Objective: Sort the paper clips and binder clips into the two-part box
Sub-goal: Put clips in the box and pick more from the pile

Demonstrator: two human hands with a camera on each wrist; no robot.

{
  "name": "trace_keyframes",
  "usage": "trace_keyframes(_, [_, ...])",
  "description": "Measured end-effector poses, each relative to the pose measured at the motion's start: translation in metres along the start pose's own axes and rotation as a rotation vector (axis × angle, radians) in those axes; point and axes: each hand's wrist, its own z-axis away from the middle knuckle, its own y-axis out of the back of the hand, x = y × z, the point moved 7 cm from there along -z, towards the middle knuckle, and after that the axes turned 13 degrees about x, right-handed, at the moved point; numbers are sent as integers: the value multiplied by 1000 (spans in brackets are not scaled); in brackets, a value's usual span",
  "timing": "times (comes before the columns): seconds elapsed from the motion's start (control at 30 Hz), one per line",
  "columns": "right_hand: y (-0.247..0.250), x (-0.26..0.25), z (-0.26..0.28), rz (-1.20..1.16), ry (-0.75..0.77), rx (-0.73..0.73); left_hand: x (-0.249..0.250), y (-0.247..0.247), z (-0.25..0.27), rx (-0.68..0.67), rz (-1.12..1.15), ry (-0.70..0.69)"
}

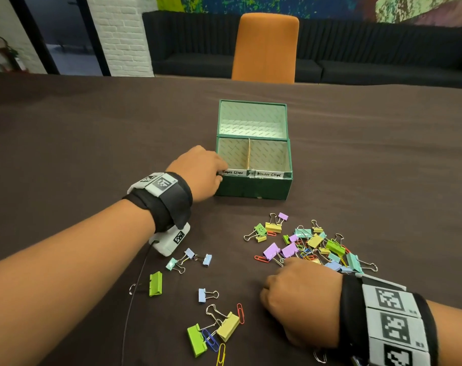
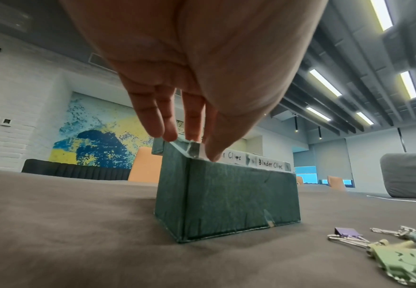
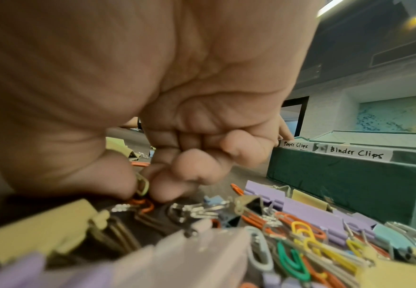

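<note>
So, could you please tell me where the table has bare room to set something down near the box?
Bare cloth lies left of the box, beyond the left hand, and to the box's right. A narrow free strip runs between the box front and the clip pile. It is crowded near the right hand and among the scattered clips at front centre.

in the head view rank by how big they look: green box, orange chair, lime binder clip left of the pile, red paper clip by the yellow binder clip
1. orange chair, though farthest away
2. green box
3. lime binder clip
4. red paper clip
</note>
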Motion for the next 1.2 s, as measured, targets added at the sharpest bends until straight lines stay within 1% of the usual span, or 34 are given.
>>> trace_keyframes(0.13, [3, -1, -3, -35, -15, -25, 3, -2, 3, -58, 13, -8])
trace_keyframes(0.23, [16, 12, -6, -176, -95, -94, 1, -2, 2, -60, 21, 5])
trace_keyframes(0.27, [27, 22, -9, -238, -135, -56, 0, -2, 1, -58, 26, 11])
trace_keyframes(0.3, [42, 37, -13, -280, -181, 27, 1, -1, 0, -51, 32, 13])
trace_keyframes(0.43, [100, 124, -42, -350, -430, 457, 5, 4, 2, -35, 59, 21])
trace_keyframes(0.5, [117, 162, -60, -394, -544, 606, 6, 6, 6, -30, 74, 26])
trace_keyframes(0.53, [121, 175, -69, -409, -580, 647, 7, 6, 8, -30, 85, 24])
trace_keyframes(0.57, [121, 185, -78, -407, -597, 654, 8, 6, 10, -28, 95, 17])
trace_keyframes(0.6, [120, 190, -88, -392, -601, 631, 7, 6, 12, -28, 103, 11])
trace_keyframes(0.67, [111, 195, -102, -365, -606, 548, 5, 7, 21, -18, 116, 5])
trace_keyframes(0.7, [108, 196, -104, -348, -608, 528, 5, 10, 26, 10, 126, 6])
trace_keyframes(0.73, [108, 197, -102, -322, -604, 539, 6, 15, 31, 57, 136, -2])
trace_keyframes(0.8, [109, 193, -90, -279, -588, 608, 16, 25, 41, 147, 150, -55])
trace_keyframes(0.83, [107, 188, -81, -259, -574, 634, 24, 28, 44, 146, 147, -85])
trace_keyframes(0.87, [103, 182, -73, -235, -557, 642, 34, 28, 47, 102, 145, -109])
trace_keyframes(0.97, [87, 162, -56, -180, -497, 607, 69, 12, 50, -128, 120, -187])
trace_keyframes(1.03, [81, 162, -49, -203, -521, 597, 87, -2, 51, -242, 100, -205])
trace_keyframes(1.1, [77, 172, -40, -270, -605, 591, 91, -15, 49, -287, 81, -161])
trace_keyframes(1.2, [59, 181, -34, -325, -678, 449, 78, -24, 38, -266, 45, -49])
